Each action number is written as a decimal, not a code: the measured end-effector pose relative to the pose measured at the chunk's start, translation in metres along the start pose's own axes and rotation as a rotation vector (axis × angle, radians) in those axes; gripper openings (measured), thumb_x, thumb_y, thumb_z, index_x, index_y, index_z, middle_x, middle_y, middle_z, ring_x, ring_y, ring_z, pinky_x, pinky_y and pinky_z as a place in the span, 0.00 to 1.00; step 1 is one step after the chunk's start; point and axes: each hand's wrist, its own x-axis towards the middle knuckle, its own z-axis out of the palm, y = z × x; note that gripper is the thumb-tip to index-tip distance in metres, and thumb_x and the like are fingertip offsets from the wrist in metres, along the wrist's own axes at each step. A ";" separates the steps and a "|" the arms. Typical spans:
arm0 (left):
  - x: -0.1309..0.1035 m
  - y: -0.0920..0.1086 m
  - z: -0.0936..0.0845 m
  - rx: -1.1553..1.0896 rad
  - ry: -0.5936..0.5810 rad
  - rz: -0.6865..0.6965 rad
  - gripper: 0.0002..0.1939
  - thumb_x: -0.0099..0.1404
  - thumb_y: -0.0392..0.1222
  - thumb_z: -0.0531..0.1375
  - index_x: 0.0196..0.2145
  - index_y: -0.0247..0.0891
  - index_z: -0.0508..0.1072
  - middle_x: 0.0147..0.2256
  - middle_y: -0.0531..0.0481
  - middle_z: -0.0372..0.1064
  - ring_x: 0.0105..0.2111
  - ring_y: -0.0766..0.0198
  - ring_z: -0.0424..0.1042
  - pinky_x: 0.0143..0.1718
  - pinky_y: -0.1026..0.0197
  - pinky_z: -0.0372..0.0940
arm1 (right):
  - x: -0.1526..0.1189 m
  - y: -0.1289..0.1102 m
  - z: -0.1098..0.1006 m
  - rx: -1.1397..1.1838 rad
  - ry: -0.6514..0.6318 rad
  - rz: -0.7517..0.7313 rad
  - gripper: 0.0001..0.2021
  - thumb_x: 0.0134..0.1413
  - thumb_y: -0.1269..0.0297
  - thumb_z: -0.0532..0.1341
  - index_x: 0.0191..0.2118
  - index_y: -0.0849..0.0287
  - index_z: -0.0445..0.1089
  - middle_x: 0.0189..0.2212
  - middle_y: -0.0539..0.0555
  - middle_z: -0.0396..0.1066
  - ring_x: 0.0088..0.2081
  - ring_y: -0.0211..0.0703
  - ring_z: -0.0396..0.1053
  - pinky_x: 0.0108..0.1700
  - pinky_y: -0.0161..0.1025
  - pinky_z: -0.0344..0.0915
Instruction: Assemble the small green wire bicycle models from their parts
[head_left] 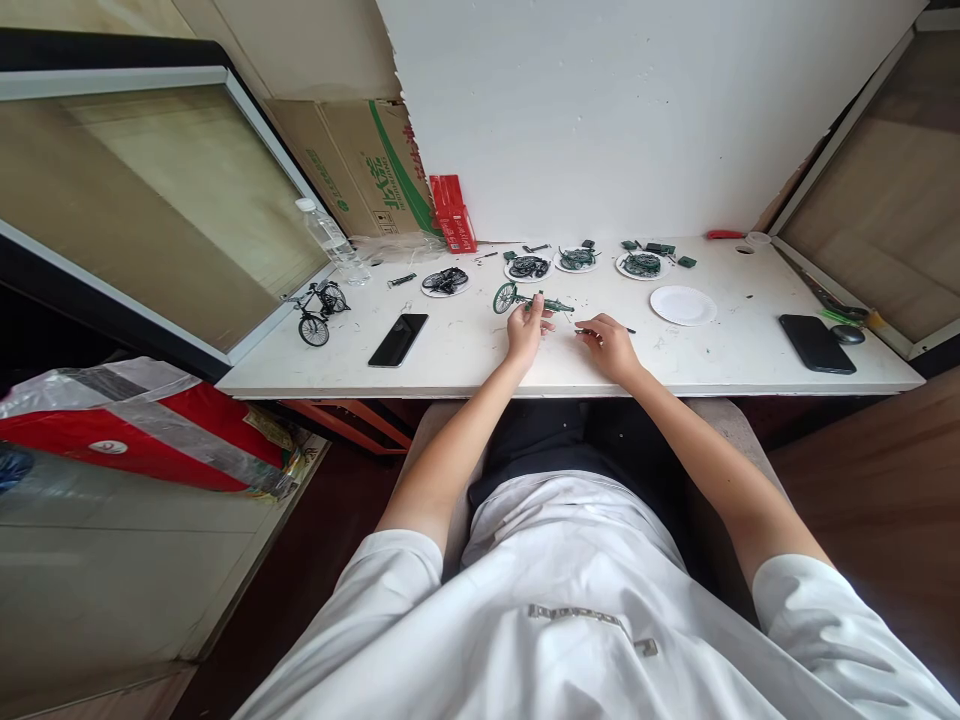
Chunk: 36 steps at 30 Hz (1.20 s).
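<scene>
My left hand [527, 330] is closed round a partly built green model bicycle [505, 297], held just above the white table. One spoked wheel sticks out to the left, and the thin green frame points right. My right hand [609, 346], to the right of it, pinches a slim dark screwdriver-like tool [631, 331] lying roughly level; its exact kind is too small to make out. The tool's left end is apart from the bicycle. Behind my hands, paper plates hold dark parts [445, 281], more black parts [529, 267] and green parts [643, 264].
A black model bicycle [318, 310] stands at the table's left, near a plastic bottle [334, 243]. One phone [398, 340] lies left of my hands, another phone [816, 343] far right. A bare paper plate [682, 306] is right of centre. A red box [453, 215] stands behind.
</scene>
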 end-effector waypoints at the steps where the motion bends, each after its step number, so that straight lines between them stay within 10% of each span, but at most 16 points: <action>1: 0.000 0.000 0.000 0.003 -0.002 0.003 0.32 0.67 0.74 0.67 0.38 0.39 0.71 0.37 0.44 0.81 0.26 0.67 0.78 0.26 0.65 0.64 | 0.000 0.001 0.000 0.026 0.009 0.003 0.16 0.74 0.60 0.59 0.55 0.57 0.82 0.46 0.62 0.78 0.43 0.53 0.76 0.51 0.50 0.75; 14: 0.004 -0.011 -0.003 0.033 -0.052 0.038 0.29 0.68 0.70 0.69 0.37 0.39 0.74 0.37 0.44 0.81 0.27 0.65 0.78 0.27 0.64 0.64 | 0.002 -0.006 -0.008 0.128 0.176 0.099 0.25 0.73 0.37 0.59 0.49 0.55 0.78 0.39 0.58 0.73 0.39 0.50 0.71 0.41 0.46 0.72; 36: -0.009 -0.004 0.001 0.108 -0.133 0.104 0.27 0.65 0.67 0.72 0.32 0.40 0.73 0.32 0.47 0.80 0.27 0.64 0.77 0.30 0.62 0.64 | 0.002 -0.003 -0.009 0.333 0.211 0.223 0.30 0.58 0.30 0.69 0.49 0.53 0.78 0.36 0.55 0.81 0.38 0.49 0.78 0.44 0.46 0.77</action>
